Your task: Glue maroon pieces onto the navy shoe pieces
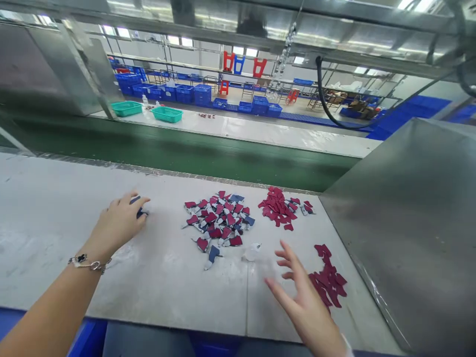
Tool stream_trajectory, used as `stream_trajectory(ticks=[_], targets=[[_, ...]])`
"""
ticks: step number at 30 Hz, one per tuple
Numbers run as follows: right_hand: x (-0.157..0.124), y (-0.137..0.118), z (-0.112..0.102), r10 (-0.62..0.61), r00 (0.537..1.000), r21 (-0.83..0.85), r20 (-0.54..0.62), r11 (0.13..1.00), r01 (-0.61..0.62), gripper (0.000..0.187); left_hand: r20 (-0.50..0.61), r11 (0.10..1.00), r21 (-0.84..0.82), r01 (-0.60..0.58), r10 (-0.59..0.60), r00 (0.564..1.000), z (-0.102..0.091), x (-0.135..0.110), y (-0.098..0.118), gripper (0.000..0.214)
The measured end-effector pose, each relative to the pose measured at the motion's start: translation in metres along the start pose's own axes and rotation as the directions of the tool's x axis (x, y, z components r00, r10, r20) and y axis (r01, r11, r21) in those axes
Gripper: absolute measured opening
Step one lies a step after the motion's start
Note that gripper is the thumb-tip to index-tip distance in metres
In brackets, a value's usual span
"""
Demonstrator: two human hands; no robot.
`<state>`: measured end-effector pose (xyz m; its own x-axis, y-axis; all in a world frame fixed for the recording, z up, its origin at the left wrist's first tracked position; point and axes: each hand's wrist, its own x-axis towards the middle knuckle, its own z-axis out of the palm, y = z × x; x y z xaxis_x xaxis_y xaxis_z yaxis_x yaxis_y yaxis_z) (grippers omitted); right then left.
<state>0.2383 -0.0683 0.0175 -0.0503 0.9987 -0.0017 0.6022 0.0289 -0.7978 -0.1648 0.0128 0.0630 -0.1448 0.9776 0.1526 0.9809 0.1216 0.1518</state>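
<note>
The fingers of my left hand (pixel 119 223) are curled around a dark blue thing (pixel 141 213), mostly hidden by them, so I cannot tell its shape. The fingers of my right hand (pixel 307 302) are spread over the table (pixel 167 287), holding nothing. Between my two sets of fingers, a little farther off, lies the mixed pile (pixel 210 217) of maroon, grey and blue pieces; many show maroon against grey, so I judge these the part already done. What seems left is plain maroon: a far heap (pixel 275 206) beyond my right fingers, and a near heap (pixel 329 280) just right of that hand, partly hidden by it. A few mixed pieces (pixel 307 210) lie right of the far heap. A whitish scrap (pixel 252 253) sits left of my right fingertips.
</note>
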Motion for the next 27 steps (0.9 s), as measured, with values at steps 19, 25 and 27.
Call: stream_trajectory(ticks=[19, 25, 27], targets=[[0.069, -0.058, -0.03, -0.132, 0.988, 0.444, 0.075, 0.892, 0.085, 0.035, 0.429, 0.468, -0.861, 0.2, 0.455, 0.781, 0.049, -0.016, 0.137, 0.035], [0.084, -0.047, -0.042, -0.251, 0.933, 0.634, 0.259, 0.773, 0.031, 0.039, 0.521, 0.25, -0.853, 0.459, 0.474, 0.71, 0.064, -0.021, 0.148, 0.032], [0.086, -0.038, -0.035, -0.196, 0.941, 0.601, 0.275, 0.799, -0.009, 0.05, 0.583, 0.234, -0.81, 0.537, 0.419, 0.696, 0.069, -0.02, 0.144, 0.032]])
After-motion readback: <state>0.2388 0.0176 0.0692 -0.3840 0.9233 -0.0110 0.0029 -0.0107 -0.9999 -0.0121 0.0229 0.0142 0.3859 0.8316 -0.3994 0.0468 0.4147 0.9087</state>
